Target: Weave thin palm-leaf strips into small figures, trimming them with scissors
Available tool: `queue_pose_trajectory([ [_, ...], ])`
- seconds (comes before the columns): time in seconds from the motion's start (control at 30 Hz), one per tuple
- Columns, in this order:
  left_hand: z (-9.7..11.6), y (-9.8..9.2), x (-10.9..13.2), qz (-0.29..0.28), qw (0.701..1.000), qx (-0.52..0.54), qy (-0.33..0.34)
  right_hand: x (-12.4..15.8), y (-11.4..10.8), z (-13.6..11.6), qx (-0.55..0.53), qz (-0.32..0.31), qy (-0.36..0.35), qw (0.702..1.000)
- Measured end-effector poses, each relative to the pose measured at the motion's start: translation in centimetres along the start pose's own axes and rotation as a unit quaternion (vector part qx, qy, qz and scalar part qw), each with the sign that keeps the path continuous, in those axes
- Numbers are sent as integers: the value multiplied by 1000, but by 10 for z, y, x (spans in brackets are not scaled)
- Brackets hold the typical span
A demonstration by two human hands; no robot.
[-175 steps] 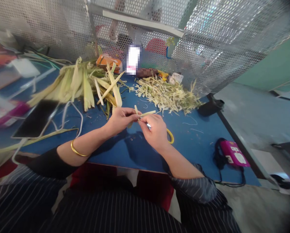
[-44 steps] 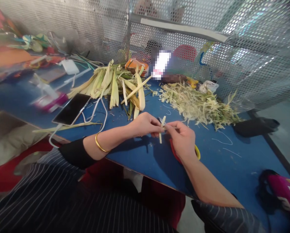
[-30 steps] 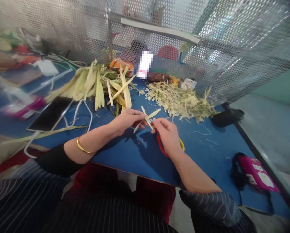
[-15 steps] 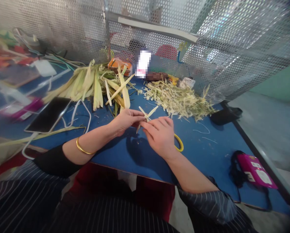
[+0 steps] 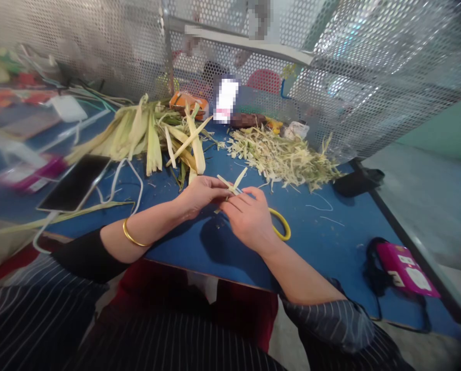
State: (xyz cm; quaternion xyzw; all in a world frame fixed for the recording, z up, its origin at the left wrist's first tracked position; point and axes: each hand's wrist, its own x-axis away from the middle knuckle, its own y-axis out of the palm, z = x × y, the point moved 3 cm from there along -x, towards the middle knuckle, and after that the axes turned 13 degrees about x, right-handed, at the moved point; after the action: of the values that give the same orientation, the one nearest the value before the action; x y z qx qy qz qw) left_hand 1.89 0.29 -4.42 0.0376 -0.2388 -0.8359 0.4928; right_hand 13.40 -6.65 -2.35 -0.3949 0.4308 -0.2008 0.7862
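Observation:
Pale strips of dried corn husk (image 5: 237,181) cross in a small knot-like shape between my hands, their ends sticking up. My left hand (image 5: 205,195) pinches the strips from the left with thumb and fingertips. From the right, my right hand (image 5: 250,216) has its fingers curled closed on the same piece; its fingertips partly hide the lower ends. Just right of that wrist, a yellow ring-shaped handle (image 5: 282,225) lies on the blue table (image 5: 311,257). Beyond my hands are a pile of whole husks (image 5: 133,129) and a heap of shredded husk (image 5: 280,157).
A dark-screened phone (image 5: 75,183) with a white cable (image 5: 116,180) lies at left. A magenta box (image 5: 408,270) with a black strap sits at right, and a black object (image 5: 359,181) near the right edge. A perforated metal screen (image 5: 234,56) stands behind.
The crossed strips have turned slightly in my fingers, one end now pointing more upright. My right hand has shifted a little left and down, with its fingers repositioned.

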Motion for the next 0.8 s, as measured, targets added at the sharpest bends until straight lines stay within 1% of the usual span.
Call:
queue_pose_trajectory([
  [0.1, 0, -1, 0, 2, 1000, 1, 6, 0, -3, -2, -28, 8, -13, 999],
  [0.17, 4, -1, 0, -4, 1000, -2, 14, 1, -7, -1, -71, 29, 12, 997],
  [0.2, 7, -1, 0, -9, 1000, -4, 15, 1, -9, 3, -99, 46, 47, 993],
  [0.23, 9, -1, 0, -14, 1000, -8, 10, 3, -9, 8, -129, 67, 104, 984],
  [0.27, 11, -1, 1, -18, 1000, -12, 2, 4, -9, 14, -161, 87, 178, 967],
  [0.3, 13, 0, 1, -20, 1000, -18, -7, 7, -6, 22, -200, 102, 261, 939],
  [0.33, 14, 0, 2, -21, 999, -26, -17, 9, -2, 29, -245, 110, 343, 900],
  [0.37, 14, 1, 3, -23, 999, -34, -26, 12, 4, 35, -299, 108, 413, 853],
  [0.4, 15, 1, 4, -26, 998, -42, -31, 13, 11, 39, -363, 95, 462, 804],
  [0.43, 15, 2, 4, -31, 998, -48, -32, 13, 17, 40, -428, 71, 487, 758],
  [0.47, 15, 3, 5, -38, 997, -56, -32, 12, 22, 40, -486, 44, 491, 722],
  [0.5, 15, 4, 6, -47, 996, -67, -31, 10, 24, 38, -531, 21, 482, 697],
  [0.53, 14, 5, 6, -53, 995, -83, -26, 8, 25, 36, -560, 3, 469, 683],
  [0.6, 13, 5, 7, -56, 991, -125, -7, 6, 23, 32, -584, -8, 450, 676],
  [0.67, 11, 5, 7, -52, 984, -167, 16, 6, 20, 28, -591, -1, 448, 671],
  [0.73, 10, 6, 8, -55, 980, -190, 19, 6, 20, 26, -598, 4, 445, 666],
  [0.8, 11, 7, 9, -64, 974, -217, 27, 7, 21, 25, -594, 11, 446, 670],
])
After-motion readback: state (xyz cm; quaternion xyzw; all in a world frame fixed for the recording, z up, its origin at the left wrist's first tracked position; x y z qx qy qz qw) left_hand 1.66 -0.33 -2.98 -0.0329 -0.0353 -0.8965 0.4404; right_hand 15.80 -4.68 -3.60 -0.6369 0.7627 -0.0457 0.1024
